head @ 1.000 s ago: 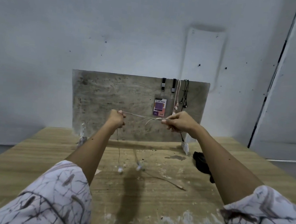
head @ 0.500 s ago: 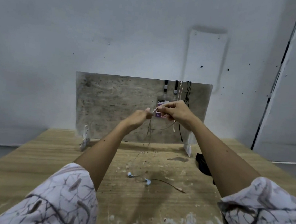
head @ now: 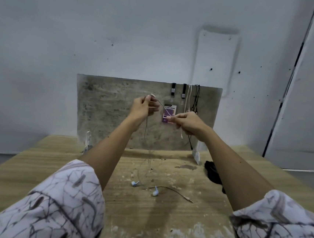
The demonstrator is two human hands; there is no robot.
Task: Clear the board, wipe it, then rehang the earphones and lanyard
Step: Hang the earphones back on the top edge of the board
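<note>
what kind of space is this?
Probably a bare workshop or makeshift test room: a rough, paint-stained wooden table, a scuffed board propped against a plain, marked wall, no furnishings in view.

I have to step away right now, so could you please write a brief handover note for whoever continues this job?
Left hand: raised before the board, pinching the white earphone cable.
Right hand: pinching the same cable further along, by the lanyard card.
The cable drops to the table; its two earbuds and plug lie there.
Already hanging at the board's top right: the lanyard, a pale earphone set and a black earphone set.
A dark cloth lies on the table at right.
Left: hang this white set on the board.
</note>
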